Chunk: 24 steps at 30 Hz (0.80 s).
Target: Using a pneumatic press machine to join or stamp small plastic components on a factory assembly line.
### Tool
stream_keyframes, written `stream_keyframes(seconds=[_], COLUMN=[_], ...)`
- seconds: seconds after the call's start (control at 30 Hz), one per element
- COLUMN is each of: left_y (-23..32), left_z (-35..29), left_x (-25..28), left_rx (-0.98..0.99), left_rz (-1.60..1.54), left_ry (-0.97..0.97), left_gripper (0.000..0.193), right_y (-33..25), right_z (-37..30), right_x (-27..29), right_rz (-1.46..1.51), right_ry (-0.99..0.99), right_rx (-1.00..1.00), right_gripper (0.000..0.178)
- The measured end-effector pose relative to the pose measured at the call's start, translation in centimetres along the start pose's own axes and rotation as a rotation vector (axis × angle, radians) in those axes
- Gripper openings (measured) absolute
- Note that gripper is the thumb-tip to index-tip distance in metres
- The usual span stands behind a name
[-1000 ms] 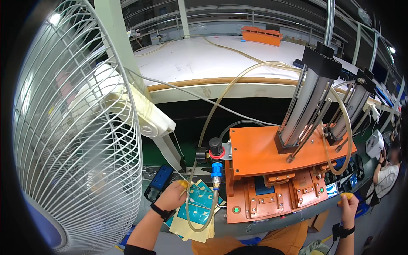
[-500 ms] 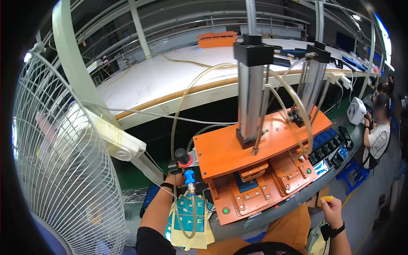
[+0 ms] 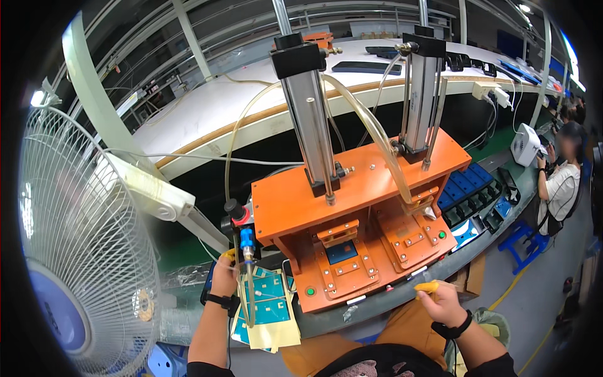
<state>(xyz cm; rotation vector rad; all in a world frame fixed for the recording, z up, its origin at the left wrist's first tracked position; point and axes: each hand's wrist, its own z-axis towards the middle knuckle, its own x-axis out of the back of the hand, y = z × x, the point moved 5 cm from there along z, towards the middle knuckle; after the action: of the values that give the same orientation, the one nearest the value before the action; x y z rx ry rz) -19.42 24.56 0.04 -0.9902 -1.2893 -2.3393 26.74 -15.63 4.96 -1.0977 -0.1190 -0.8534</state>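
My left hand (image 3: 224, 275), with yellow finger covers, is beside the air regulator (image 3: 239, 213) at the left of an orange press (image 3: 352, 182). Its fingers are partly hidden, next to dark blue parts (image 3: 208, 284). Close by lie yellow-backed sheets (image 3: 276, 333) with teal cut-out patterns. In front of the press's right side, my right hand (image 3: 441, 304) is held up with its fingers pressed together under yellow covers; anything between them is too small to make out. A blue plate (image 3: 341, 252) sits in the press's left fixture, below the raised pressing block (image 3: 338, 232).
A large wire-caged fan (image 3: 81, 251) stands at the left. Clear air hoses (image 3: 370, 125) arch over the press. Black and blue trays (image 3: 471, 195) line the bench to the right. A person (image 3: 561, 182) works beyond a blue stool (image 3: 522, 248). A white table (image 3: 188, 129) runs behind.
My view has shifted, so the press appears further left. The right hand has come in toward the press front. The left hand has drawn back from behind the regulator, showing more of it.
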Motion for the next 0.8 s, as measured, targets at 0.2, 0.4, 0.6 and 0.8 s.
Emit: stream_keyframes(seconds=[0.2,0.4,0.6,0.8], left_y=[5.0,9.7,18.1,28.0], left_z=[-9.5,-18.9,-27.2,-29.7], left_x=[5.3,8.9,13.5,16.2], left_rx=[-0.139,-0.018,0.251,0.495], left_rz=[0.259,0.298,0.212,-0.047], left_ry=[0.023,0.080,0.116,-0.039], left_gripper=[0.024,0.020,0.028,0.018], right_y=[-0.8,-1.5,0.3,1.4], right_z=[0.8,-0.3,-2.6,-3.0], right_x=[-4.8,-8.7,-11.6,-11.3], right_rz=[0.196,0.374,0.456,0.459], right_ry=[-0.216,-0.381,-0.419,-0.457], right_rx=[0.064,0.093,0.087,-0.050], right_gripper=[0.013,0.013,0.014,0.015])
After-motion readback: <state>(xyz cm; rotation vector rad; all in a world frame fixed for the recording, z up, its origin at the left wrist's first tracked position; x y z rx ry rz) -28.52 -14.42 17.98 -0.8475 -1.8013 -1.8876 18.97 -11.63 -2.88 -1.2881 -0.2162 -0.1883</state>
